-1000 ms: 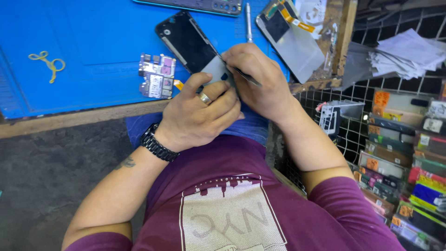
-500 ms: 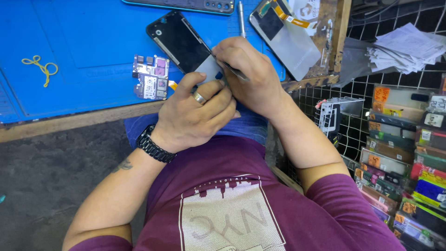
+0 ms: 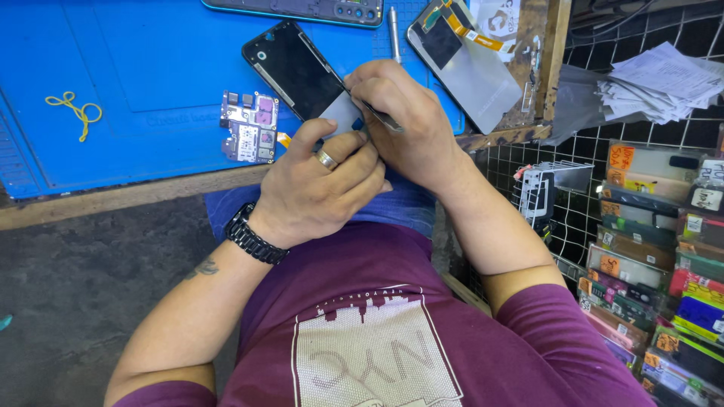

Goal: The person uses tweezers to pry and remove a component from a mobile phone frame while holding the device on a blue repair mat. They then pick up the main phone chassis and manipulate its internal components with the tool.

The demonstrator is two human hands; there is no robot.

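Hands (image 3: 362, 158) grip phone (image 3: 302, 71); right holds tweezers (image 3: 381, 117).

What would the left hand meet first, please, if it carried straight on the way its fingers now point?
The left hand points up-right, so it likely meets the right hand first; they look already touching over the dark phone.

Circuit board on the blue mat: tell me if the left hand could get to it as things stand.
Probably yes. The circuit board lies uncovered on the blue mat just beside the left hand, nothing between them. But that hand is steadying the phone and would have to let go.
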